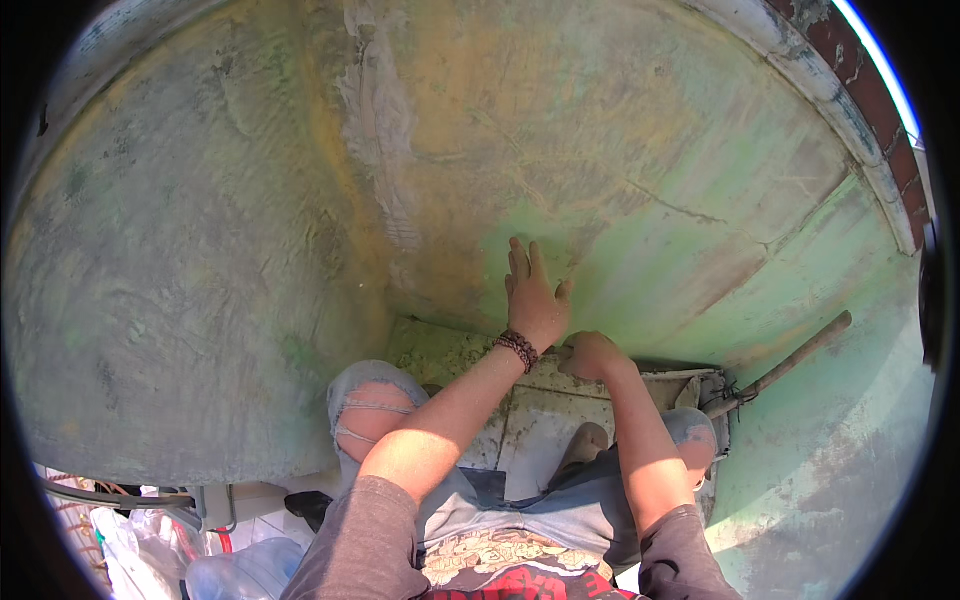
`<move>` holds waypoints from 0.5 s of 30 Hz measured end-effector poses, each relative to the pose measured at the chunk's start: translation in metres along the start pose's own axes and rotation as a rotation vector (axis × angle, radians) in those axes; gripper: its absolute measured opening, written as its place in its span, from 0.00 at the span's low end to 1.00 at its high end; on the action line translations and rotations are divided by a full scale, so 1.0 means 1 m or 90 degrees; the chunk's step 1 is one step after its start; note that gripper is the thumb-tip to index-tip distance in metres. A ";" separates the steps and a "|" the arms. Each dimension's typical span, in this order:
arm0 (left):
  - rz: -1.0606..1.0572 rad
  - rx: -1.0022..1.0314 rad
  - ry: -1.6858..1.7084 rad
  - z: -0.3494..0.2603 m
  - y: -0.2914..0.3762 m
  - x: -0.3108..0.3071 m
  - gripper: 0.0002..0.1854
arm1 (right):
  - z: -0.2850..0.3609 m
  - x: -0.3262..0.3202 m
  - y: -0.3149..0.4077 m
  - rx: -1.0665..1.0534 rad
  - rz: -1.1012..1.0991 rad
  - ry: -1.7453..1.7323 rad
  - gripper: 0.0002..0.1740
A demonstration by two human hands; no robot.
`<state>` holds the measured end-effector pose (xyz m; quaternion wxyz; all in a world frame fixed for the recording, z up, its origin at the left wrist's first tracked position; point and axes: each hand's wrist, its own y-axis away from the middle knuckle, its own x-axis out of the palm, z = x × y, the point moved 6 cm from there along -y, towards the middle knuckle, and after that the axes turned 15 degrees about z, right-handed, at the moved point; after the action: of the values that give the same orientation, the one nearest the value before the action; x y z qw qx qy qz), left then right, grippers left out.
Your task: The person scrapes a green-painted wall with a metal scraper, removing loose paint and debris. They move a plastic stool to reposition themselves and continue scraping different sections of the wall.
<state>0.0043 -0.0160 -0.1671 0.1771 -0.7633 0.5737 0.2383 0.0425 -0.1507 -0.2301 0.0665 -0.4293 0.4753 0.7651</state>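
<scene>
My left hand (537, 296), with a braided bracelet (517, 351) at its wrist, is spread with its fingers towards the green-painted wall (637, 277); it seems to rest on the wall, and nothing shows in it. Lower and to the right, my right hand (592, 355) is curled near the foot of the wall, above the dirty tiled surface (555, 427). Its fingertips are hidden, and a small dark bit shows beside them; whether it grips something I cannot tell. The wall has cracks and a rough grey patched strip (379, 142).
A curved, stained wall (172, 285) rises on the left. A wooden stick (799, 356), tied with dark cord, slants up on the right. My knees are bent on either side of the tiles. Plastic bags (142, 540) and a clear plastic container (244, 570) lie at the lower left.
</scene>
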 end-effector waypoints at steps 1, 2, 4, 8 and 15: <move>0.002 -0.021 0.011 0.005 0.004 0.011 0.46 | 0.005 -0.031 0.024 0.011 -0.010 -0.023 0.28; 0.000 -0.035 0.091 0.002 0.009 0.019 0.46 | 0.006 -0.058 0.050 0.021 -0.032 -0.035 0.26; -0.005 -0.072 0.244 -0.011 0.021 0.028 0.46 | 0.003 -0.100 0.089 0.005 -0.094 -0.077 0.25; 0.038 0.045 0.383 -0.053 0.018 0.032 0.51 | 0.006 -0.158 0.151 0.011 -0.235 -0.134 0.26; 0.085 0.214 0.409 -0.099 0.010 0.032 0.49 | 0.018 -0.172 0.181 0.005 -0.351 -0.236 0.22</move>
<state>0.0182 -0.0977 -0.1032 0.0948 -0.7202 0.6800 -0.1002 0.0462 -0.1813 0.0182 0.3583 -0.3947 0.3240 0.7816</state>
